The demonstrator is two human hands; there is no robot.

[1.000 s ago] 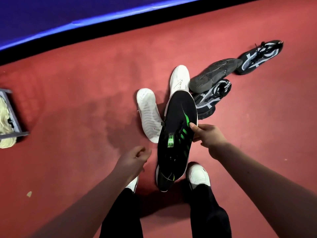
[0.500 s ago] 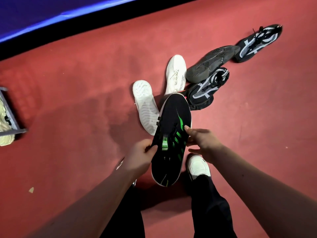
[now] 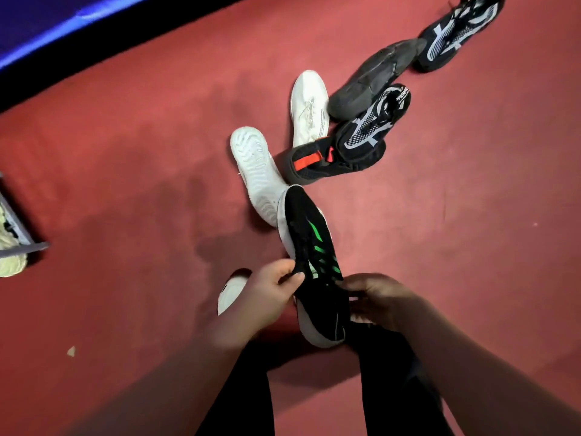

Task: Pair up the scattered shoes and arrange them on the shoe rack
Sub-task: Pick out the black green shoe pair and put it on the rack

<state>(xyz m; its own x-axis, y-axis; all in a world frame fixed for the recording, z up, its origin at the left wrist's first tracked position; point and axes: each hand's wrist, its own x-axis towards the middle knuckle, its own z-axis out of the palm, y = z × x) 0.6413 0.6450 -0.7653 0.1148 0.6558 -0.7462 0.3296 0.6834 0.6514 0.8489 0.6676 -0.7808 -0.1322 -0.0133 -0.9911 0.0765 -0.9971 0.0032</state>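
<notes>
Two bare hands hold one shoe just below the centre of the frame. The left hand [image 3: 267, 298] curls its fingers round the shoe's left edge with the thumb on the laces; the right hand [image 3: 377, 302] grips the opposite edge near the collar, fingers bent. Between them is a black sneaker with green stripes [image 3: 314, 247], lifted off the red floor [image 3: 141, 152]. Its long axis runs up the frame, heel toward the person and toe toward the centre. Just beyond the toe lies a white shoe turned sole-up [image 3: 256, 174], and past that the rest of the pile: a white sneaker [image 3: 309, 105], a black shoe with a red stripe [image 3: 314, 163], a black-and-white patterned shoe [image 3: 375, 121], a shoe showing its grey sole [image 3: 374, 77] and a second patterned shoe [image 3: 456, 33] at upper right. No second green-striped upper is in view. The shoe rack [image 3: 19, 229] sits at the left edge, well apart, holding a pale shoe [image 3: 9, 262]. It lies on the left hand's side, so the sneaker would travel sideways, across its own length.
</notes>
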